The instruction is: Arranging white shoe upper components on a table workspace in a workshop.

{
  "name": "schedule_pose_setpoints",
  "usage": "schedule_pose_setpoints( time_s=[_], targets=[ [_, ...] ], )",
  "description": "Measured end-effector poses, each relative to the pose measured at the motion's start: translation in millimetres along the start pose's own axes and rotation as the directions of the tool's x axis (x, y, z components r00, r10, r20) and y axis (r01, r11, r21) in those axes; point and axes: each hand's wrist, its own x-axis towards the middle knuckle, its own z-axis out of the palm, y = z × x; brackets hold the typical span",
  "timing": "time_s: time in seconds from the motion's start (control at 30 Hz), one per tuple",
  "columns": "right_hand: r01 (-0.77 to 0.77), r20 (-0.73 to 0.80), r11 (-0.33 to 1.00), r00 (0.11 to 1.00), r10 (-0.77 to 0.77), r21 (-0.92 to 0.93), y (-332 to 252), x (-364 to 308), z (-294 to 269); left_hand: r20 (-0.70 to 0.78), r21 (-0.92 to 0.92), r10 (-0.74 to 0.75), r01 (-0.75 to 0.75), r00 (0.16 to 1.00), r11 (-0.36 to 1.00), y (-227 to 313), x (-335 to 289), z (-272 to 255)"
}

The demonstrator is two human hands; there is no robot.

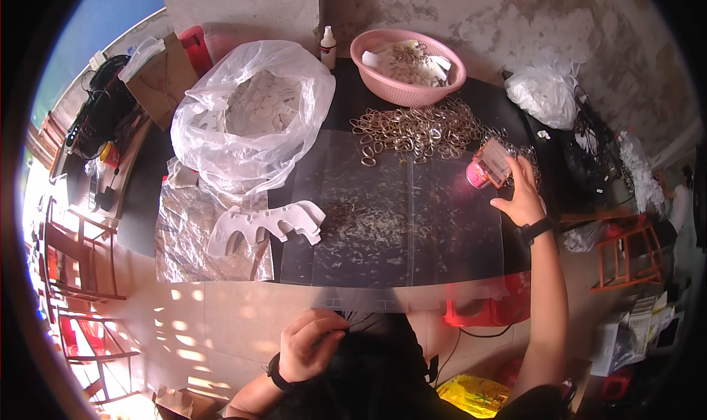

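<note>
My right hand (pixel 523 199) reaches over the table's right side, thumb and fingers apart. Its fingertips are at the edge of a small flat rectangular device (pixel 493 162), possibly a phone, which leans by a pink can (pixel 476 175). Whether they touch it is hard to tell. My left hand (pixel 313 343) is below the table's near edge, by my lap, with its fingers curled; what they hold, if anything, is hidden. White scalloped pieces (pixel 265 225) lie stacked at the left. A heap of metal rings (pixel 420 131) sits at the back middle.
A clear plastic bag (pixel 195 118) full of white pieces stands back left, beside a white bottle (pixel 328 48). Behind the rings is a pink basket (pixel 375 89). Clear sheeting (pixel 361 265) with scattered bits covers the dark table. A red stool (pixel 479 313) stands below.
</note>
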Motion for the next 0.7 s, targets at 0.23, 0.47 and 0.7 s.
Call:
schedule_pose_setpoints(
  time_s=[0.23, 0.47, 0.7],
  targets=[
    [0.177, 0.204, 0.952, 0.971, -0.127, -0.251, 16, 24, -21, 0.368, -0.008, -0.032, 0.038, 0.929, 0.999, 32, 30, 0],
    [0.283, 0.389, 0.883, 0.912, -0.128, -0.374, 43, 60, -27, 0.760, -0.511, -0.154, 0.728, 0.631, 0.457, 44, 96, 58],
    [0.345, 0.293, 0.938, 0.900, -0.323, -0.023, 66, 70, -7, 0.196, 0.101, -0.234, 0.218, 0.952, 0.971, -37, 207, 187]
  ],
)
